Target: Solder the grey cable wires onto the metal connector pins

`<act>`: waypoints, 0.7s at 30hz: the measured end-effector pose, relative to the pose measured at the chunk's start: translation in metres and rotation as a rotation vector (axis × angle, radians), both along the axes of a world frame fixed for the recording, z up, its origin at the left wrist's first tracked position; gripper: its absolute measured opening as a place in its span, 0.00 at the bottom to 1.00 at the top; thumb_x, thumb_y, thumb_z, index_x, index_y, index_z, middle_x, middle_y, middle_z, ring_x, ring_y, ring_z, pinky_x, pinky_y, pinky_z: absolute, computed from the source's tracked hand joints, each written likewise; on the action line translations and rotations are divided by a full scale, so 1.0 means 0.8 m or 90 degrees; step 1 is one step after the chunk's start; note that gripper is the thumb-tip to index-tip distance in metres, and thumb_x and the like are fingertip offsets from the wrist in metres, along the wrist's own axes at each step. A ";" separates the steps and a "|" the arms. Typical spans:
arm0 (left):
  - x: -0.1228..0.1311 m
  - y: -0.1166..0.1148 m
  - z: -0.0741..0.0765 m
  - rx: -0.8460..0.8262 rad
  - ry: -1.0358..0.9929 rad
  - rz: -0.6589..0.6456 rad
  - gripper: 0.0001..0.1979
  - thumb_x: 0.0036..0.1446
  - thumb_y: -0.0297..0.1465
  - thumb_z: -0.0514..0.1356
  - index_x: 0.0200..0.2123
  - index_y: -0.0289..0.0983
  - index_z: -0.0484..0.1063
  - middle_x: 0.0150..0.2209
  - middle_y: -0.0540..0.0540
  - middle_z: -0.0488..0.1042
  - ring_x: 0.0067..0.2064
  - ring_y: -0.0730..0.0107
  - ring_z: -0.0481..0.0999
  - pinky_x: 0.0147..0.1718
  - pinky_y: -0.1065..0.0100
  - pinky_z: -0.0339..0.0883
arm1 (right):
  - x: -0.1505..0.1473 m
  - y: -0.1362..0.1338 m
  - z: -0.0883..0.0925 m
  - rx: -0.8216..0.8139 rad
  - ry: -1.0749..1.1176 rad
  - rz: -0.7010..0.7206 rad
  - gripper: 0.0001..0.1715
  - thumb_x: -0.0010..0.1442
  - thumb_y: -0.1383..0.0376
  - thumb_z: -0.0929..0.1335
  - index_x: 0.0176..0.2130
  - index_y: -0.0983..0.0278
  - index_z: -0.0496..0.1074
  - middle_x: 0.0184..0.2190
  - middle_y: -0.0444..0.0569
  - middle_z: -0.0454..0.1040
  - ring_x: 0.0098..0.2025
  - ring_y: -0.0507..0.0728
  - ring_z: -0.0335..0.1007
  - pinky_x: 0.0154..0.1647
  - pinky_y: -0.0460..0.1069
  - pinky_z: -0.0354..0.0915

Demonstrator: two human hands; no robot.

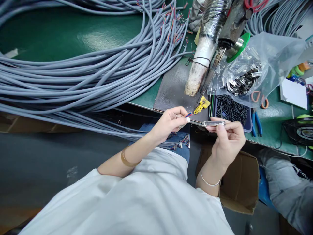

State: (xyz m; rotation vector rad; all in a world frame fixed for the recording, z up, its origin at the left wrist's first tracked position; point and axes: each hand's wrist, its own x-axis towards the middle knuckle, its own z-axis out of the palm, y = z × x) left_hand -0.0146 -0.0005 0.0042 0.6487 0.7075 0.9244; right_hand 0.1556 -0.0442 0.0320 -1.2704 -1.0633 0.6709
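My left hand (172, 122) is closed in a pinch on the end of a cable, and thin blue and red wires (188, 115) stick out past its fingertips. My right hand (227, 138) grips a slim silver metal tool (213, 123) between thumb and fingers. The tool's narrow tip points left, close to the left fingertips; whether it touches the wires I cannot tell. Across my lap lie several cable ends with small metal connectors (181, 143). Just beyond the hands, a yellow plastic piece (202, 104) rests on a dark plate (168, 86).
Grey cables (102, 70) cover the green table (110, 32) at left. Beyond the plate are a foil-wrapped tube (201, 62) and a solder spool (241, 47). A bag of metal connectors (244, 78), a bin of black parts (231, 111) and blue-handled pliers (256, 122) sit right. Below stands a cardboard box (241, 182).
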 end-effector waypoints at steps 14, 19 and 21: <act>-0.001 -0.008 -0.008 0.097 0.027 0.022 0.16 0.49 0.33 0.74 0.41 0.34 0.79 0.33 0.48 0.78 0.23 0.84 0.66 0.21 0.78 0.57 | -0.034 0.001 -0.022 -0.015 0.024 0.057 0.13 0.60 0.64 0.74 0.31 0.60 0.67 0.40 0.45 0.84 0.35 0.54 0.84 0.37 0.49 0.81; 0.001 -0.006 -0.010 0.123 0.070 0.096 0.12 0.49 0.33 0.74 0.35 0.33 0.81 0.33 0.46 0.81 0.32 0.74 0.77 0.34 0.74 0.72 | -0.038 -0.003 -0.022 -0.020 -0.027 0.047 0.13 0.62 0.62 0.73 0.31 0.60 0.66 0.43 0.47 0.83 0.33 0.54 0.83 0.36 0.51 0.80; 0.001 -0.006 -0.010 0.127 0.089 0.121 0.12 0.47 0.33 0.74 0.34 0.33 0.81 0.34 0.46 0.81 0.35 0.72 0.79 0.37 0.72 0.74 | -0.036 -0.004 -0.019 0.009 -0.065 -0.009 0.12 0.63 0.62 0.72 0.31 0.60 0.65 0.45 0.48 0.82 0.28 0.53 0.81 0.32 0.50 0.77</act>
